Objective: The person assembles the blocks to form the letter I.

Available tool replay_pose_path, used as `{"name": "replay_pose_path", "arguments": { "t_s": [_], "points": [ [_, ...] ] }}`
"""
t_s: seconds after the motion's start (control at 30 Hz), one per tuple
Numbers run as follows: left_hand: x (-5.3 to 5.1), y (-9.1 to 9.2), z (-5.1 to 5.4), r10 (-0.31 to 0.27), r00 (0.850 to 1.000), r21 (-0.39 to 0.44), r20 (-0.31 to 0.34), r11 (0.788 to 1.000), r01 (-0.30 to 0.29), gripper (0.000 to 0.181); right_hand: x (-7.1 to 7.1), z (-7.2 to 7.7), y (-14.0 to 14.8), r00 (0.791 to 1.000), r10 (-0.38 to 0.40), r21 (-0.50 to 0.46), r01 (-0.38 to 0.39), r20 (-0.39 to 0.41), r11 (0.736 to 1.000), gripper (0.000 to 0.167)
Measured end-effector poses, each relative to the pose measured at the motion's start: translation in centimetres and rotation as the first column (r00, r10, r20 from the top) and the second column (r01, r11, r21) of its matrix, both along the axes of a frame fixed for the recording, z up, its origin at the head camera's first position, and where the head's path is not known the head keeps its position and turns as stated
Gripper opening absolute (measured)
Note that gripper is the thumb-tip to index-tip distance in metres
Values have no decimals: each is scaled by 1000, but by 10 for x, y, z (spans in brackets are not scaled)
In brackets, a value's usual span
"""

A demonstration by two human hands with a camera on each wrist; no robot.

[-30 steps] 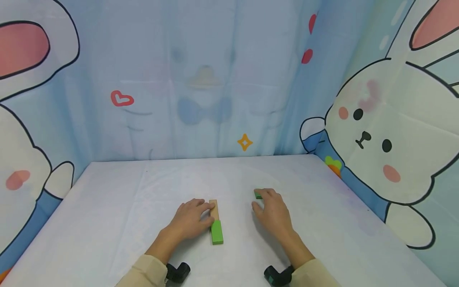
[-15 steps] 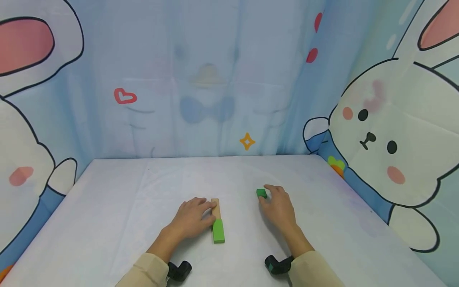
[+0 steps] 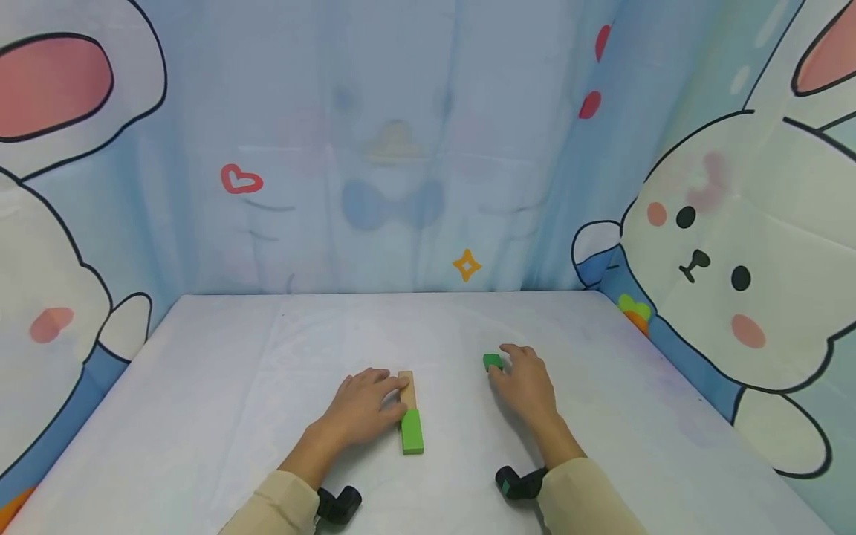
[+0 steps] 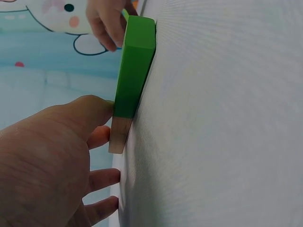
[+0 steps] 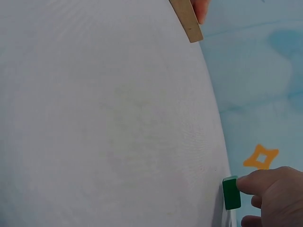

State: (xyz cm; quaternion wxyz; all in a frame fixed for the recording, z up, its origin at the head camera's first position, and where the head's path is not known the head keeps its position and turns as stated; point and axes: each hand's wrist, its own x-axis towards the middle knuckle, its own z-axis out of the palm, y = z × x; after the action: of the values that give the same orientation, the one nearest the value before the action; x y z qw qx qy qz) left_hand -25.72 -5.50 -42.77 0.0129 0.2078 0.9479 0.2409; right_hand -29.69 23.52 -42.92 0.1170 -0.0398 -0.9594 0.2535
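Observation:
In the head view, a green block (image 3: 412,432) and a bare-wood block (image 3: 407,391) lie end to end on the white tabletop. My left hand (image 3: 364,405) touches them, its thumb near the joint and its index fingertip on the wood. Farther off to the right lies a small green block (image 3: 492,362). Beside it is my right hand (image 3: 524,383), whose thumb touches the block while the index finger is off it. The right wrist view shows that thumb against the upper edge of the small green block (image 5: 231,194).
A white cloth-covered table (image 3: 267,349) stretches to a blue curtain (image 3: 287,111) with cartoon rabbits (image 3: 756,245) at the back and sides. Black devices (image 3: 339,505) are strapped at both wrists.
My right index finger has lifted off the small green block and drawn to the right, leaving the block in place. The left hand and its blocks stay put. The head view has shifted slightly.

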Motion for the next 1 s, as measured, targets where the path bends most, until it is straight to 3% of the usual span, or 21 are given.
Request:
{"name": "replay_pose_path", "arguments": {
  "t_s": [1.0],
  "points": [
    [-2,0,-1,-1,1000,-3,13,1000,1,48,-8,-6,8,999,37,94,-39,30,995,43]
  ]
}}
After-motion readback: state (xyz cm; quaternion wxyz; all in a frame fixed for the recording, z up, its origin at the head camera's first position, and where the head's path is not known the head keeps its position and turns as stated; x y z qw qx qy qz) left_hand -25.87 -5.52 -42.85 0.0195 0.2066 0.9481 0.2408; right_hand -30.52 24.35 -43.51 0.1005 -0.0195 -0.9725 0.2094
